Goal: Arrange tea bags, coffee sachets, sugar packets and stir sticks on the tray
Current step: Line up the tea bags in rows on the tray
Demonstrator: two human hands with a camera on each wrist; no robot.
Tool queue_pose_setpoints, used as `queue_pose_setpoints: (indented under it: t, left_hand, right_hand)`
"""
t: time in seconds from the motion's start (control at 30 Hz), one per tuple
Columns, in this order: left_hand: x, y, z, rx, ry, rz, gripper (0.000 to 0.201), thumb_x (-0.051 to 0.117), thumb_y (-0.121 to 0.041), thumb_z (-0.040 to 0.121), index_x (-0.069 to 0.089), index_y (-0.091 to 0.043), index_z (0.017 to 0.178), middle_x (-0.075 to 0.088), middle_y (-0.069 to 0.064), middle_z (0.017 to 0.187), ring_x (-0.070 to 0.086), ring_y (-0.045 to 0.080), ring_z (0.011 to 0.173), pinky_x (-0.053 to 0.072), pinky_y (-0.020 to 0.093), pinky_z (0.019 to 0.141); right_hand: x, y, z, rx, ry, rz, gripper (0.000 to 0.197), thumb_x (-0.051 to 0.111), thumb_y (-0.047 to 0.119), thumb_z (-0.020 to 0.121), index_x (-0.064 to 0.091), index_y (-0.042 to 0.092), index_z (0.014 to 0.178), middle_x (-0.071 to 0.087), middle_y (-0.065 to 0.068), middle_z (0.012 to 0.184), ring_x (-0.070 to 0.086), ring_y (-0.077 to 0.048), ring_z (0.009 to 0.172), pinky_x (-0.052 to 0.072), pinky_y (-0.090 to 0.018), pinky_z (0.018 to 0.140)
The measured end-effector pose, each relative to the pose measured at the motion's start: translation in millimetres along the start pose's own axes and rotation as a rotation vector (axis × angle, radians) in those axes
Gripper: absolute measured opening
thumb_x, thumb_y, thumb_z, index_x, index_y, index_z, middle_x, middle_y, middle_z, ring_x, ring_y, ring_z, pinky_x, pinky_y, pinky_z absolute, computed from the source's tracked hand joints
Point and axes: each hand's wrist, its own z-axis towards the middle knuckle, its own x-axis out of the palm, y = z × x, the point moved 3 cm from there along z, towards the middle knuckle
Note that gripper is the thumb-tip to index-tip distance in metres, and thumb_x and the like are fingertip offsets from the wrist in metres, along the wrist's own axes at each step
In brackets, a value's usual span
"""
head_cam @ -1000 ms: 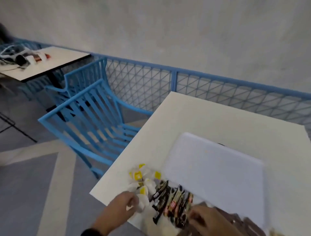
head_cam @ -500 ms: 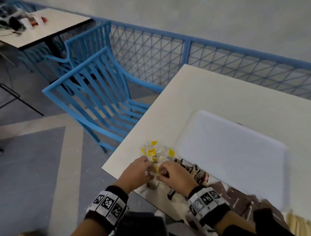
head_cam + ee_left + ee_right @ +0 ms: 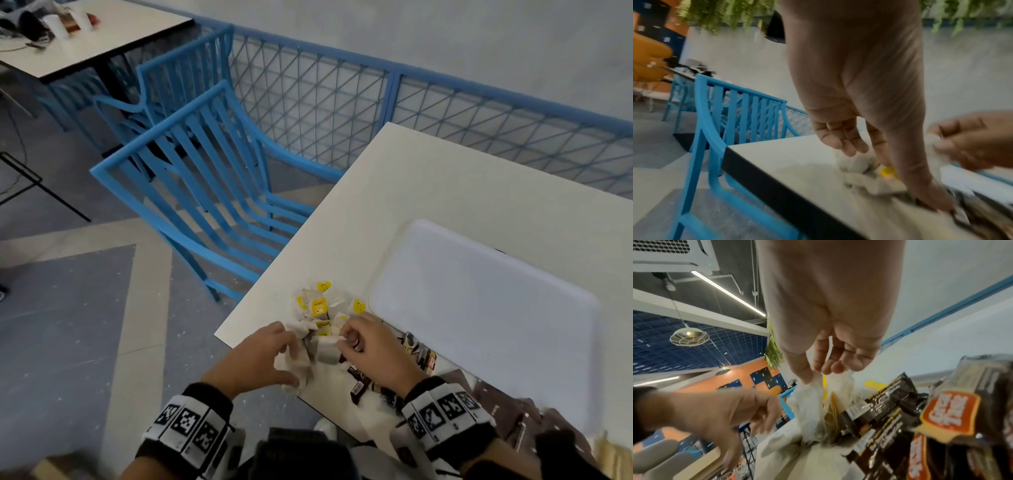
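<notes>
Tea bags (image 3: 317, 320) between hands: right hand (image 3: 375, 349) pinches one, left hand (image 3: 255, 359) loose, touching pile.

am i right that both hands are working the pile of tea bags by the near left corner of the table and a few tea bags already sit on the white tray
Not quite. Both the left hand and right hand are at the tea bags near that table corner, but the head view shows the white tray bare: no tea bags lie on it yet.
</notes>
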Motion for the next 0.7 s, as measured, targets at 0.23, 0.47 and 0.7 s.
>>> queue_pose_setpoints:
  t: [0.23,0.47,0.7]
  left_hand:
    - [22.8,4.6,1.4,0.068,0.113,0.353,0.067,0.077,-0.044,0.066,0.048,-0.032,0.125,0.031,-0.005,0.13,0.032,0.013,0.116,0.027,0.025,0.096]
    - [13.4,5.5,9.9,0.09,0.058,0.17,0.025,0.063,-0.026,0.084,0.067,-0.026,0.109,0.054,-0.009,0.121,0.053,0.012,0.109,0.04,0.028,0.094]
    - [-6.7,3.1,7.5,-0.012,-0.146,-0.246,0.012,0.06,-0.017,0.089,0.058,-0.028,0.092,0.061,-0.015,0.084,0.055,-0.004,0.077,0.042,0.01,0.071]
  right_hand:
    - [-22.5,-7.8,-13.3,0.095,-0.122,0.279,0.013,0.061,0.016,0.087,0.054,0.025,0.079,0.057,0.002,0.067,0.044,-0.001,0.055,0.036,-0.009,0.056]
    - [-25.8,-26.8,-12.5,0.181,-0.109,0.336,0.009,0.058,0.014,0.089,0.062,0.022,0.091,0.062,-0.008,0.079,0.049,-0.005,0.067,0.04,-0.013,0.065]
    - [-21.1,-11.0,-8.9,0.131,0.067,0.372,0.014,0.061,0.017,0.089,0.058,0.031,0.092,0.063,0.003,0.085,0.059,-0.01,0.078,0.046,-0.019,0.077]
